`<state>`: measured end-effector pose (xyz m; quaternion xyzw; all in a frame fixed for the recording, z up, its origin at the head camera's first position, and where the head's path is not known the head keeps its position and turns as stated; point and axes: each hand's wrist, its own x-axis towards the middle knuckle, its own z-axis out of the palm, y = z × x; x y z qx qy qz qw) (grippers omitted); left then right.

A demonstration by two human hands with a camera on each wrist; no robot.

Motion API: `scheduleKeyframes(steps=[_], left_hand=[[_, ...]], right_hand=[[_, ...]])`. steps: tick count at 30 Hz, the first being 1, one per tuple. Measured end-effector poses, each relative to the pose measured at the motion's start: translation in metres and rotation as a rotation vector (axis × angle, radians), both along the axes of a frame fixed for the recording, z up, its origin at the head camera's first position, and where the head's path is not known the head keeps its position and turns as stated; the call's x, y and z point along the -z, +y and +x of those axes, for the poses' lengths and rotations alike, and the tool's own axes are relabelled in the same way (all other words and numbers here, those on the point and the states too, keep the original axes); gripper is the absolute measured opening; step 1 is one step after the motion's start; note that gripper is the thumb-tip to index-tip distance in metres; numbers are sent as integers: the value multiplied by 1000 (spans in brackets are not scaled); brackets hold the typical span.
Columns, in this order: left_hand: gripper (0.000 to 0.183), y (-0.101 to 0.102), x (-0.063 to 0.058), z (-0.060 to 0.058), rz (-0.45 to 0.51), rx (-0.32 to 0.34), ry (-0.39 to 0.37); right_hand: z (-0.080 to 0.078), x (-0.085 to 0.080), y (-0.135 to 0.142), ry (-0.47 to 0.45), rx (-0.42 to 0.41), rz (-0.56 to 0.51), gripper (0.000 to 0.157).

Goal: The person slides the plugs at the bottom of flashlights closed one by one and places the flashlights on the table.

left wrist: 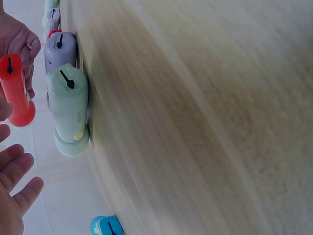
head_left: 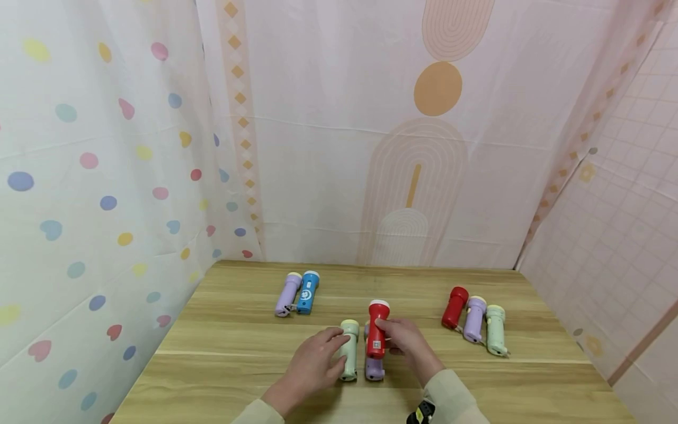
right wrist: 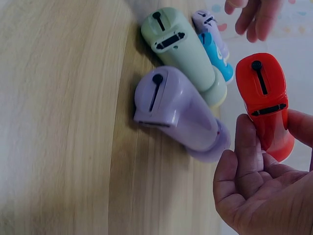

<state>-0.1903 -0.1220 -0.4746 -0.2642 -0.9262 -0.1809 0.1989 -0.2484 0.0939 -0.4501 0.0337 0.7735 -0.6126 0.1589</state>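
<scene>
A red flashlight (head_left: 377,335) is held up off the table, with its base facing the camera in the right wrist view. My right hand (head_left: 409,343) grips it between thumb and fingers. Below it a purple flashlight (right wrist: 178,110) lies on the table, partly hidden in the head view. Alongside lies a pale green flashlight (head_left: 349,356), its yellow-rimmed head pointing away from me. My left hand (head_left: 318,360) hovers by the green flashlight; the left wrist view shows its fingers (left wrist: 17,169) spread and loosely bent, apart from it.
On the wooden table (head_left: 228,353), a purple flashlight (head_left: 288,294) and a blue flashlight (head_left: 308,292) lie at the back left. To the right lie a red flashlight (head_left: 455,307), a purple one (head_left: 474,320) and a pale green one (head_left: 495,330). Patterned curtains (head_left: 318,176) hang behind.
</scene>
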Motion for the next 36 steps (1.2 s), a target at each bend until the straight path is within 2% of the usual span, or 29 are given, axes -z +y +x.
scheduleKeyframes(steps=[13, 18, 26, 29, 36], left_hand=[[34, -4, 3, -3, -19, -54, -18], [34, -5, 4, -4, -18, -49, 6], [35, -5, 6, -5, -12, -36, 28], [35, -5, 7, -4, -10, -31, 33], [34, -5, 6, -3, -7, -35, 27]], right_hand=[[-5, 4, 17, -13, 64, 49, 48], [-6, 8, 22, -17, 73, 68, 45], [-6, 14, 29, -33, 124, 108, 57], [-6, 15, 31, -31, 121, 121, 53], [-4, 20, 35, -22, 119, 184, 29]])
